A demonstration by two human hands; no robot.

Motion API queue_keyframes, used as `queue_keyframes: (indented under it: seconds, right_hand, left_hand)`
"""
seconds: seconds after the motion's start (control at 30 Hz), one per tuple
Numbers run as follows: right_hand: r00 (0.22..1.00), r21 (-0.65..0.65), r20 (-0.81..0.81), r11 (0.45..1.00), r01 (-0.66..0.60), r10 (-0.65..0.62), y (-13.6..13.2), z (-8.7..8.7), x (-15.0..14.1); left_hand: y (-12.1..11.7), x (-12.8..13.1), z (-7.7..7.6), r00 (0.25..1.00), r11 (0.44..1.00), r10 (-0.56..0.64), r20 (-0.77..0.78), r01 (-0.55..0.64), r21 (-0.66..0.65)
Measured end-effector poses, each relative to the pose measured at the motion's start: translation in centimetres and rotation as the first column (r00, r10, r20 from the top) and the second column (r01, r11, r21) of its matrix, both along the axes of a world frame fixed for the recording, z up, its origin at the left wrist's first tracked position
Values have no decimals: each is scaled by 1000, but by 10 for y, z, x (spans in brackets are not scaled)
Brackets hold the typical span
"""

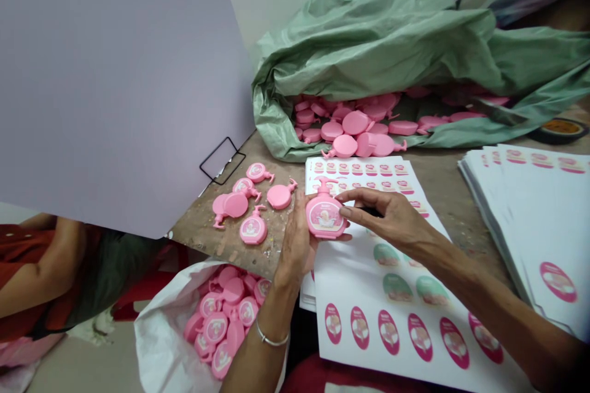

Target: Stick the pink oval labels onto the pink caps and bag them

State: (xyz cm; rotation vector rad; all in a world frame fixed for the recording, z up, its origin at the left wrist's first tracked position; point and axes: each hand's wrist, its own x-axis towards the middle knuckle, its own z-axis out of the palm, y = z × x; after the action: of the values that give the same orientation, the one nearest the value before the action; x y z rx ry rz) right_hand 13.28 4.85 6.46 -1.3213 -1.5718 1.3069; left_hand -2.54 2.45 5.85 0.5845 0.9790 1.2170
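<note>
White woven sack [157,344] sits below-left of the pink bottle-shaped plastic piece [326,216], full of labelled ones. Loose flat pieces [281,196] lie left of it on the scarred wooden table [198,239]. Left hand [295,245] closed around the piece, steadying it so the glossy label stays reachable. Right hand [391,221] half-open, fingertips [343,212] on that label. Printed label sheets [391,331] beneath it, stacked sheets [530,221] further right, green woven sack [369,49] behind.
</note>
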Motion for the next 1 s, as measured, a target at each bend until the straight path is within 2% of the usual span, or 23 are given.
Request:
queue_keyframes:
  seconds: [0.83, 1.0]
  right_hand:
    - [1000, -6, -4, 1000, 29, -29, -2, 3, 0]
    - [999, 5, 21, 999, 36, -36, -1, 4, 0]
  left_hand:
    - [1, 1, 3, 1000, 999, -24, 16, 25, -33]
    - [1, 1, 3, 999, 999, -33, 11, 33, -3]
